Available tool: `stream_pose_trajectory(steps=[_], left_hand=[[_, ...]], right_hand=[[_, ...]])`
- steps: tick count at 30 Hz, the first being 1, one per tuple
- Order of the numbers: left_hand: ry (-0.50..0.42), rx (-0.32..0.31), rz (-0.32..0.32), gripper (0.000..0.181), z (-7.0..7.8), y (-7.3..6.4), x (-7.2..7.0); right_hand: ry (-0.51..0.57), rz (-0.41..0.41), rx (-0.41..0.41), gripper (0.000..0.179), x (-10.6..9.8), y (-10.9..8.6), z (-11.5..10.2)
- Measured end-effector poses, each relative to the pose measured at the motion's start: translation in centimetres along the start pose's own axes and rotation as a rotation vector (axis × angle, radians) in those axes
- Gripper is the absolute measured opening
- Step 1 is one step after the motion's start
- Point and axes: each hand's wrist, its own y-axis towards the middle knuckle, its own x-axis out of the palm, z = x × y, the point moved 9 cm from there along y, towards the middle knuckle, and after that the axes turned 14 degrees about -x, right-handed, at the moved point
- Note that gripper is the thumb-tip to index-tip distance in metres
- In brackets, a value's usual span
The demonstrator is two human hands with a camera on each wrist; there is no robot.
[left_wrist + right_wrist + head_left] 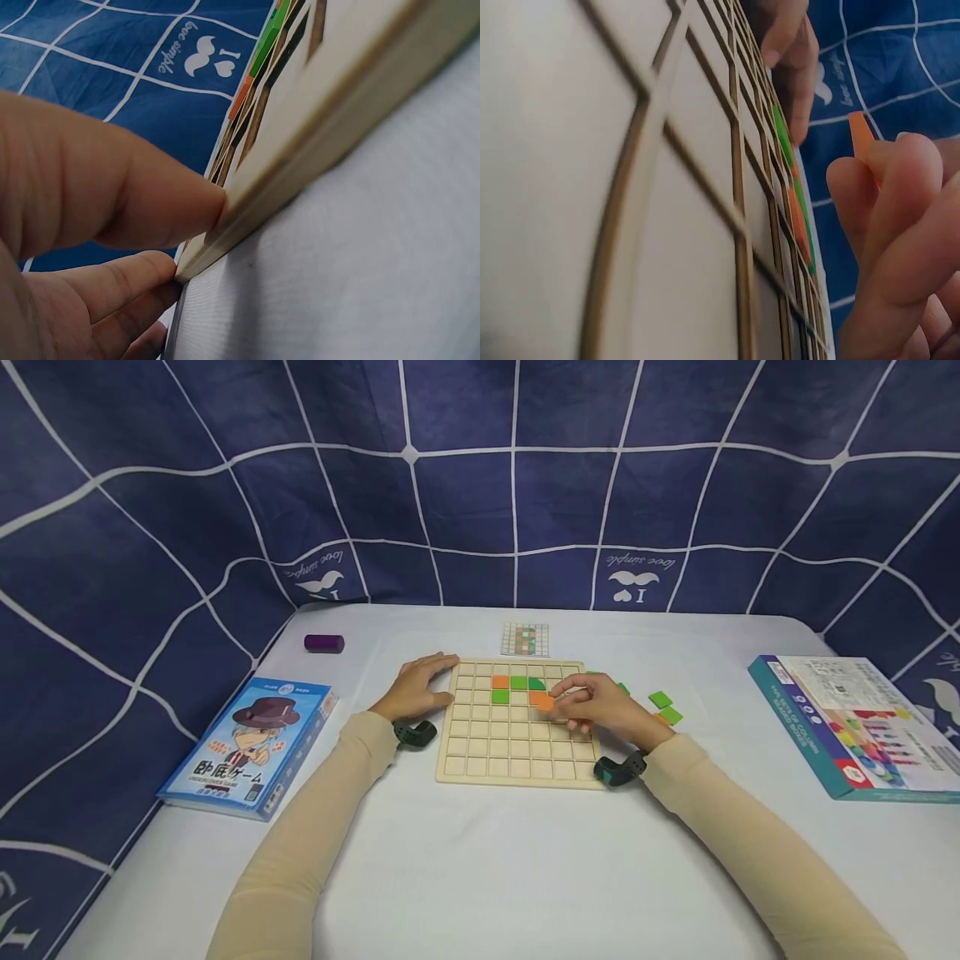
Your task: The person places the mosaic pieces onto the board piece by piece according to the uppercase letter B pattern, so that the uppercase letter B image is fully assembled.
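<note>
**Orange tile pinched over a gridded wooden board**

Nearest on the white counter lies the wooden board (519, 749), its front rows bare. The left grip (420, 683) rests at its left edge, thumb and fingers apart; the right grip (596, 700), fingertips together, pinches the orange tile (861, 135) off the surface, near a seated orange piece (533, 697). Good placement probably calls for a steadied frame, the tile levelled and squared to one cell's ridges, and a release that leaves its neighbours undisturbed. Farther back sits a row with a green tile (518, 682); loose tiles (660, 699) lie past the right edge, and a pattern card (526, 640) beyond the far edge. The right fingers hide several cells and part of the pinched tile, which shows nearly edge-on in the right wrist view, leaving its outline uncertain. Some loose tiles are partly covered; the card's details are too small to read.
</note>
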Motion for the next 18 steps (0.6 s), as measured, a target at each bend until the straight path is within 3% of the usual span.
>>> stream_pose_trajectory(steps=[18], left_hand=[[0.002, -0.003, 0.006, 0.075, -0.2, 0.2, 0.2]], right_hand=[[0.105, 0.023, 0.018, 0.032, 4.5, 3.5, -0.7]])
